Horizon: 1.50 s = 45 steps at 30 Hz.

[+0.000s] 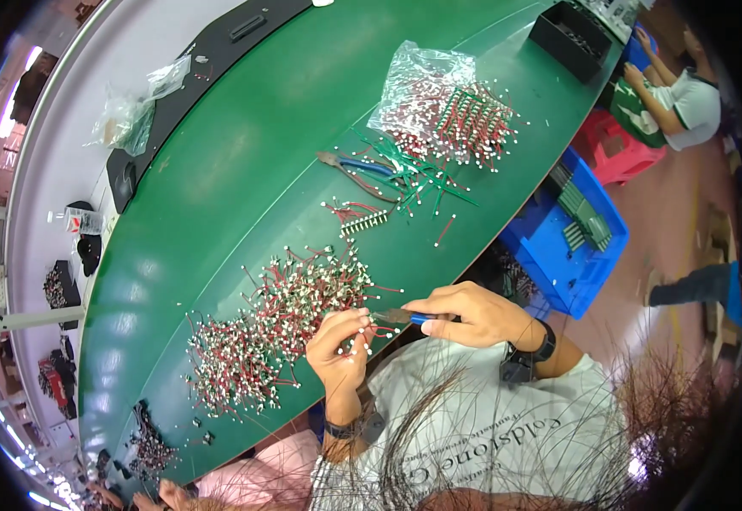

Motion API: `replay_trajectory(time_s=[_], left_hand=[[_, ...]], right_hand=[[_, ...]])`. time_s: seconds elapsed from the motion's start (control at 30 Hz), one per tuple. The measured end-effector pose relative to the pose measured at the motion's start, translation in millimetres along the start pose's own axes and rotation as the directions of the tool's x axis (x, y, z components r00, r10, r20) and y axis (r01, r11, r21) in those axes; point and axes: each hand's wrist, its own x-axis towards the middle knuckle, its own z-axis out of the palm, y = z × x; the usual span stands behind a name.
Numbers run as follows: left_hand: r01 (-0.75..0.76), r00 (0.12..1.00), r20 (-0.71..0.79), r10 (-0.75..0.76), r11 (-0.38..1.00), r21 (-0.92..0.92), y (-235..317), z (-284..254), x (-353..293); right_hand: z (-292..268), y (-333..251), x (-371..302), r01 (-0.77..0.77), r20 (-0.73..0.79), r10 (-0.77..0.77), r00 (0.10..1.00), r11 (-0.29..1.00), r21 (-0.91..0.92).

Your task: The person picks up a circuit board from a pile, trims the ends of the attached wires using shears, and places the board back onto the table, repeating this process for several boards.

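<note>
Near the table's front edge, my left hand (337, 345) pinches a few short red wires with small white connectors (369, 334). My right hand (473, 313) is closed round blue-handled pliers (398, 316), their metal head pointing at those wires. Whether the jaws touch a wire is too small to tell. Just beyond my left hand spreads a large heap of red wires with white connectors (277, 319). Farther off lie a row of connectors on a strip (362, 223), a second pair of blue-handled pliers (362, 167) and loose green strips (426, 180).
At the far side, a clear plastic bag (418, 72) lies against another pile of red wires (482, 128). A black box (571, 41) stands at the far right corner. Beside the green table (218, 145) is a blue bin (588, 281); beyond it, a red stool (614, 145) and a co-worker (686, 102).
</note>
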Motion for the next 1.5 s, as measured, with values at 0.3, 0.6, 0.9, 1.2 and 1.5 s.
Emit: replay_trajectory(time_s=[0.3, 0.6, 0.9, 1.2, 1.5], left_hand=[[0.035, 0.997, -0.067, -0.031, 0.998, 0.058, 4, 25, -3], [0.034, 0.989, -0.148, -0.016, 0.992, 0.118, 19, 40, -10], [-0.03, 0.939, -0.308, -0.149, 0.861, -0.507, -2, 30, -37], [0.183, 0.868, -0.436, -0.239, 0.969, -0.167, -1, 1, -30], [0.1, 0.964, -0.237, -0.117, 0.991, -0.084, -5, -1, -19]], right_hand=[[-24, 27, 3, 0.06, 0.087, -0.065, 0.994, 0.996, 0.061], [-41, 39, 14, 0.1, 0.231, -0.123, 0.965, 0.989, 0.111], [-24, 47, 29, -0.365, 0.499, 0.084, 0.863, 0.786, 0.499], [-12, 19, 34, 0.096, -0.074, -0.152, 0.985, 0.863, -0.497], [-6, 3, 33, 0.141, 0.084, -0.135, 0.987, 0.988, -0.068]])
